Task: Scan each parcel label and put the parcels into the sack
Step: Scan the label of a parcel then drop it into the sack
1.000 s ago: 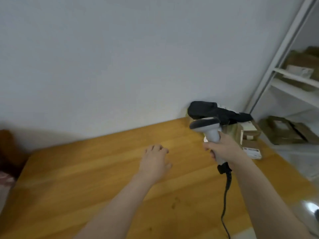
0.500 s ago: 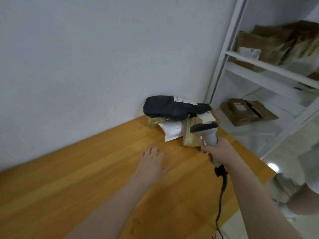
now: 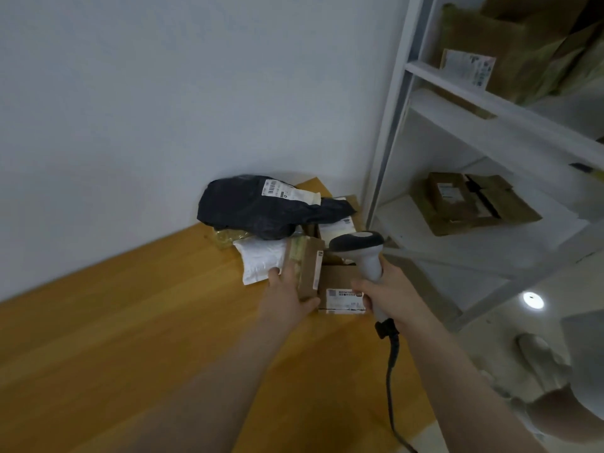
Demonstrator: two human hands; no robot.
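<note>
A pile of parcels lies at the far right corner of the wooden table. On top is a black plastic mailer with a white label. Below it sit a white padded envelope and a flat cardboard box with a label facing me. My left hand grips a small brown cardboard box standing on edge, thumb at its near corner. My right hand holds a grey barcode scanner just right of that box, its cable hanging down. No sack is in view.
A white wall runs behind the table. A white metal shelf unit stands to the right, with cardboard parcels on its shelves. The floor lies beyond the table's right edge, with a shoe low at the right.
My view swung right toward the parcel pile. My left hand left the bare table top and took hold of the small brown box. My right hand moved the scanner in over the pile.
</note>
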